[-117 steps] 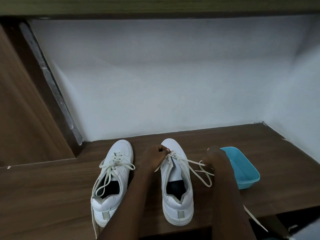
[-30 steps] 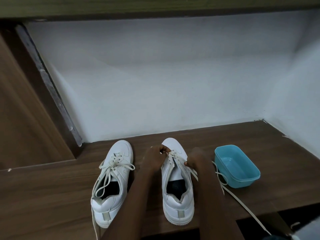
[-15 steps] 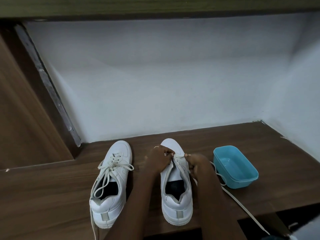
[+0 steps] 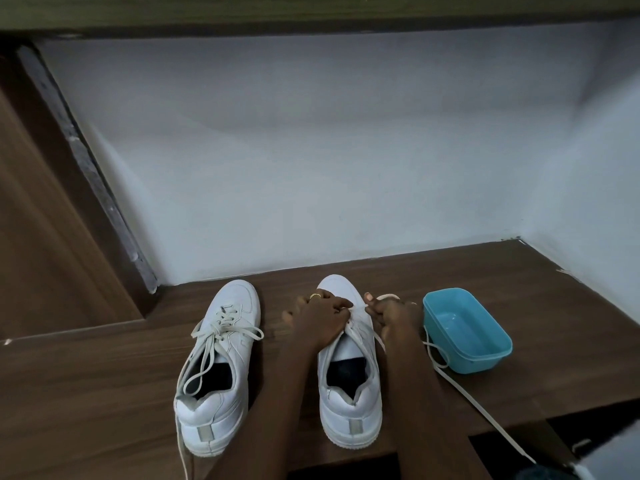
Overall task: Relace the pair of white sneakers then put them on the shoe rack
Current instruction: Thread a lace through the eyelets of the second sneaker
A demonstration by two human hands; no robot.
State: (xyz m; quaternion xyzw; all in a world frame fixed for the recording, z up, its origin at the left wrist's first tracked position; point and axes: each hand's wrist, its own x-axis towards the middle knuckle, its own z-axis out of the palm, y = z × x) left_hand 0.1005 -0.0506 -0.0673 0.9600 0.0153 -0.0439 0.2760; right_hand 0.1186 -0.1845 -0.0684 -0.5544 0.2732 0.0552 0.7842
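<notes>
Two white sneakers stand side by side on a dark wooden shelf (image 4: pixel 104 393), toes toward the white wall. The left sneaker (image 4: pixel 216 368) has its lace threaded, with loose ends trailing. Over the front of the right sneaker (image 4: pixel 349 393), both my hands work at the eyelets. My left hand (image 4: pixel 320 315), wearing a ring, pinches the lace at the sneaker's upper eyelets. My right hand (image 4: pixel 389 311) grips the cream lace (image 4: pixel 460 386), which loops over its fingers and trails right and down past the shelf's front edge.
A blue plastic tub (image 4: pixel 465 330) sits on the shelf just right of my right hand. A white wall (image 4: pixel 311 168) closes the back and right side. A wooden panel (image 4: pixel 41 237) stands at the left. The shelf's front edge runs close below the sneakers' heels.
My right hand has come back from beside the tub to the right sneaker's front, drawing the lace in. My left hand stayed at the eyelets. The sneakers have not moved.
</notes>
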